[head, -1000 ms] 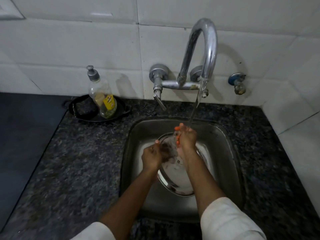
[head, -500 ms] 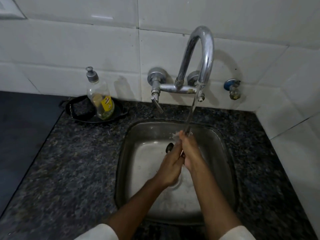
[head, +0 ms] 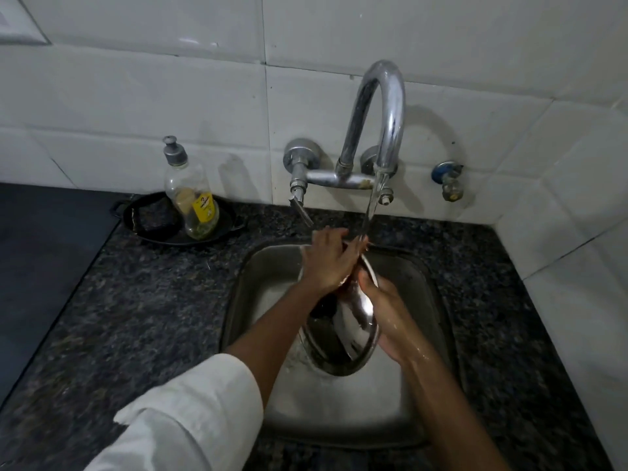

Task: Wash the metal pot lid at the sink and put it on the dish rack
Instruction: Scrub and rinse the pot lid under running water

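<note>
A metal pot lid (head: 353, 329) stood tilted on edge over the steel sink (head: 438, 300), its shiny face turned toward the left and its lower rim low in the basin. The right hand (head: 387, 311) cupped the lid from the right side, the thumb hooked over the upper rim and the palm against the back, a firm grip on the lid. The left hand (head: 328, 261) lay across the lid's far, upper edge from the left, fingers spread flat over the metal and pressed against it rather than wrapped around it; whether that grip was truly clasping the lid could not be told. A stream of water (head: 370, 212) fell from the curved chrome tap (head: 387, 110) onto the fingertips of both hands where they met at the top of the lid. A white sleeve (head: 190, 413) covered the left forearm near the camera.

The sink sat in a dark speckled stone bench (head: 142, 300). At the far left of the bench, against the white tiled wall (head: 136, 96), a clear soap bottle (head: 192, 198) with a yellow label and grey pump stood in a shallow black dish (head: 153, 232), beside a dark scrubbing pad (head: 154, 219). A small blue-capped valve (head: 448, 180) jutted from the wall to the right of the tap.
</note>
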